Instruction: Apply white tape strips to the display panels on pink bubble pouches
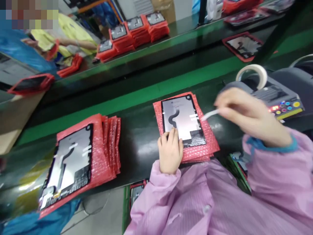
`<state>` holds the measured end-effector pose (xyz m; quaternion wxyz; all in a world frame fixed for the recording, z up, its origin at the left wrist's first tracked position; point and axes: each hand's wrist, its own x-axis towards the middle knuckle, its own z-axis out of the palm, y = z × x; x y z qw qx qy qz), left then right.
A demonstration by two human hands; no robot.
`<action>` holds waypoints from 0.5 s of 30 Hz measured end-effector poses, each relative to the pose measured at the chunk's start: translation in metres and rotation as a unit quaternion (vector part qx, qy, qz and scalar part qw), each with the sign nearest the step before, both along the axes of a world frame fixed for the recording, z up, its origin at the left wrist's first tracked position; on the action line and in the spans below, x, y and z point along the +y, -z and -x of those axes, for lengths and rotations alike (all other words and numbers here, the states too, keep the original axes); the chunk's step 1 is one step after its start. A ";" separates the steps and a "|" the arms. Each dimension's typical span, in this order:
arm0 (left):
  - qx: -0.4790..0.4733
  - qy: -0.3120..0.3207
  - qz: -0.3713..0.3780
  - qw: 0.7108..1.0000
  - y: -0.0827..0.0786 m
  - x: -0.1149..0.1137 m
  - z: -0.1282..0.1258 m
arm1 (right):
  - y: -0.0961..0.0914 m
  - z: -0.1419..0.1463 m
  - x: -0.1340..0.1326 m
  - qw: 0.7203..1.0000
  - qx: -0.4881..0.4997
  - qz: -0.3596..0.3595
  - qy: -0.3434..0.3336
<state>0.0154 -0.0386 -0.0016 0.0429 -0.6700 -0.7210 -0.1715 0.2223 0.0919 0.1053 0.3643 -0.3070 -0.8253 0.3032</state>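
In front of me a flat tablet screen panel (182, 114) with a silver back lies on red bubble-wrap sheets (207, 140). A dark curved ribbon cable (172, 118) runs down its middle, with white tape strips near its right edge. My left hand (170, 148) rests with fingers extended on the panel's lower left part, near the cable's end. Right of the panel, my right hand (242, 111) is raised, thumb and forefinger pinching a short white strip of tape (210, 114). The strip's free end hangs toward the panel's right edge.
On the left stands a stack of red bubble-wrap bags (107, 143) with another panel (70, 160) on top. A tape dispenser (278, 101) with lit buttons sits at right, a tape roll (253, 75) on it. More red stacks (137, 32) line the far shelf, near a person in yellow (73, 32).
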 end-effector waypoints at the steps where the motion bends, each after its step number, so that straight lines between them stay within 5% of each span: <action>1: 0.003 -0.002 0.005 1.000 -0.001 0.000 -0.001 | -0.003 0.027 0.020 0.992 -0.063 -0.005 -0.107; 4: 0.007 -0.008 0.011 1.000 -0.003 0.001 -0.002 | 0.016 0.107 0.073 0.934 -0.204 -0.021 -0.292; 7: -0.003 -0.016 0.017 1.000 -0.004 0.001 -0.003 | 0.045 0.158 0.100 0.884 -0.291 -0.041 -0.364; 11: -0.018 -0.028 0.024 0.999 -0.004 0.001 -0.003 | 0.062 0.176 0.104 0.853 -0.351 -0.056 -0.382; 15: -0.024 -0.022 0.029 0.999 -0.005 0.003 0.000 | 0.066 0.174 0.096 0.855 -0.367 -0.084 -0.356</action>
